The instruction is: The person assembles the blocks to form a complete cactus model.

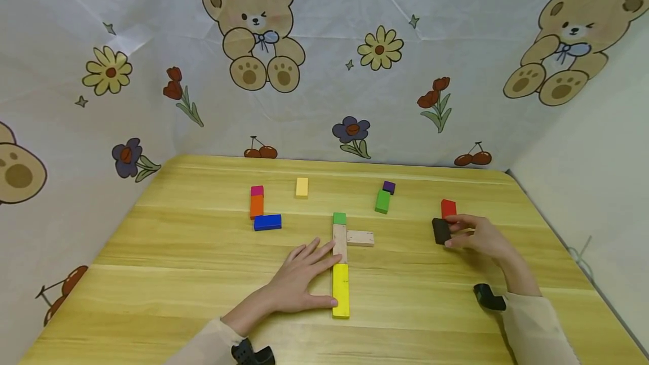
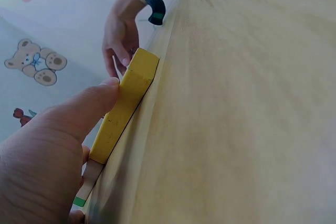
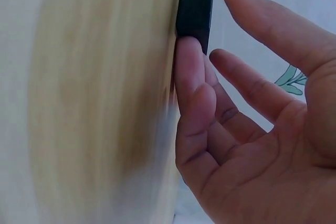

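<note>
My left hand [image 1: 304, 283] lies with fingers spread at the left side of a column: green block [image 1: 339, 218], pale wooden block [image 1: 339, 241], yellow block [image 1: 341, 292]. In the left wrist view, the thumb tip touches the yellow block [image 2: 123, 108]. Another pale block [image 1: 360, 238] joins the column's right side. My right hand [image 1: 479, 236] is at the right side of a black block [image 1: 441, 231], just below a red block [image 1: 448, 208]. One fingertip touches the black block's end [image 3: 194, 6] in the right wrist view, while the thumb stands a little apart from it.
Toward the back left are pink [image 1: 257, 190], orange [image 1: 257, 206] and blue [image 1: 267, 222] blocks, with a cream block [image 1: 302, 188] beside them. Purple [image 1: 389, 187] and green [image 1: 382, 201] blocks touch at back right. A patterned cloth [image 1: 324, 72] hangs behind the table [image 1: 167, 241].
</note>
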The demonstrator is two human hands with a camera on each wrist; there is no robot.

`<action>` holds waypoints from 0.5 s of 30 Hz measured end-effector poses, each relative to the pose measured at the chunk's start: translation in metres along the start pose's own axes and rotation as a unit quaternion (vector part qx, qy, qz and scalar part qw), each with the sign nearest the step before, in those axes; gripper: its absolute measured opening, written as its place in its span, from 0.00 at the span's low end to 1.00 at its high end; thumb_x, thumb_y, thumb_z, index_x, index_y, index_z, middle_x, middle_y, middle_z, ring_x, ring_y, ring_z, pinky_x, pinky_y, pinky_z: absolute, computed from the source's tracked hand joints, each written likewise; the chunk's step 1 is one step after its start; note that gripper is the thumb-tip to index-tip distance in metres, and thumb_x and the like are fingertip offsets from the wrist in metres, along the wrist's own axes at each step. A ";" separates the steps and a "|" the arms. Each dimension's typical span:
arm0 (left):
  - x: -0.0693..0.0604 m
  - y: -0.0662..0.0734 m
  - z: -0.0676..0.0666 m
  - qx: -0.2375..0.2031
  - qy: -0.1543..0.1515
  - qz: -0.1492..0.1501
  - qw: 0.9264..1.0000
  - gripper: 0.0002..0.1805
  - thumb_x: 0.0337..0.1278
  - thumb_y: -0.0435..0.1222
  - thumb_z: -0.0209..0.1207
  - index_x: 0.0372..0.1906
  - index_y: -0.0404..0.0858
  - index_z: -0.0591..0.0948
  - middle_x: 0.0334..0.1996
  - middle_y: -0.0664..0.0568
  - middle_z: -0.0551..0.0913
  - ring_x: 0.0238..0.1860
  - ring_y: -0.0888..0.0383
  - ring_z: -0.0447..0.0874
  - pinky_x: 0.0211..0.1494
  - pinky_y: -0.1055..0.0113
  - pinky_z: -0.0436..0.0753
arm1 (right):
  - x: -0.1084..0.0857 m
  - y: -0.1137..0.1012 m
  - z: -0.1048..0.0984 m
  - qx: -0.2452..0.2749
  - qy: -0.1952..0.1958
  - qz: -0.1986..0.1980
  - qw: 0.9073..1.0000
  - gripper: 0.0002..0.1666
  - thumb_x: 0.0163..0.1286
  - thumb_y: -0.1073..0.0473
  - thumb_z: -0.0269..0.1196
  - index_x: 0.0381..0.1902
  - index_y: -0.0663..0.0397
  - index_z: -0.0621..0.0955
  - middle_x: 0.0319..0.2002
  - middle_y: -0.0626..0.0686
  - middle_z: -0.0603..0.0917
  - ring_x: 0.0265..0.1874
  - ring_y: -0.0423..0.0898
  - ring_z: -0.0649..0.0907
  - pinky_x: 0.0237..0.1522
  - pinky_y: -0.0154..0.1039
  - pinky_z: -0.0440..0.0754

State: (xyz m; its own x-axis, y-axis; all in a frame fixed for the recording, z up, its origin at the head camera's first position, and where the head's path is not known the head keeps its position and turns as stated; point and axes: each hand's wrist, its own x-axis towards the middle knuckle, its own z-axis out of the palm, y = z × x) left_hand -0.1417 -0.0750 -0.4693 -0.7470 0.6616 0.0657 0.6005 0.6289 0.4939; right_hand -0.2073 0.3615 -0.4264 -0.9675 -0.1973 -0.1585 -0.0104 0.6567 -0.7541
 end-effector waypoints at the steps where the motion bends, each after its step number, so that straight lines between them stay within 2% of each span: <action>1: 0.000 0.000 0.000 0.001 0.002 0.001 1.000 0.46 0.53 0.66 0.58 0.76 0.54 0.60 0.79 0.57 0.48 0.79 0.45 0.41 0.76 0.42 0.48 | 0.000 0.000 0.000 0.005 -0.002 -0.001 1.000 0.41 0.59 0.60 0.72 0.66 0.71 0.69 0.50 0.68 0.78 0.43 0.47 0.82 0.38 0.30 0.79; 7: 0.000 -0.001 0.000 0.003 0.007 0.004 1.000 0.46 0.53 0.66 0.57 0.76 0.54 0.60 0.79 0.56 0.49 0.79 0.44 0.42 0.76 0.41 0.48 | 0.000 -0.001 0.002 0.029 -0.008 0.001 1.000 0.44 0.58 0.63 0.72 0.67 0.74 0.65 0.49 0.69 0.76 0.39 0.41 0.83 0.38 0.29 0.81; 15: 0.000 -0.002 0.002 0.001 0.009 0.005 1.000 0.46 0.53 0.67 0.57 0.76 0.55 0.60 0.79 0.57 0.49 0.79 0.45 0.42 0.76 0.41 0.49 | 0.000 0.002 0.007 0.040 0.013 0.006 0.999 0.43 0.57 0.65 0.72 0.67 0.73 0.66 0.49 0.69 0.77 0.39 0.42 0.84 0.37 0.29 0.82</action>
State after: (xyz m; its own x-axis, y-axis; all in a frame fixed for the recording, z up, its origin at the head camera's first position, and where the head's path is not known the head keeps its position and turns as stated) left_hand -0.1423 -0.0752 -0.4722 -0.7456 0.6609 0.0857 0.6087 0.6231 0.4911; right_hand -0.2056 0.3574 -0.4321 -0.9734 -0.1712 -0.1522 0.0198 0.5989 -0.8006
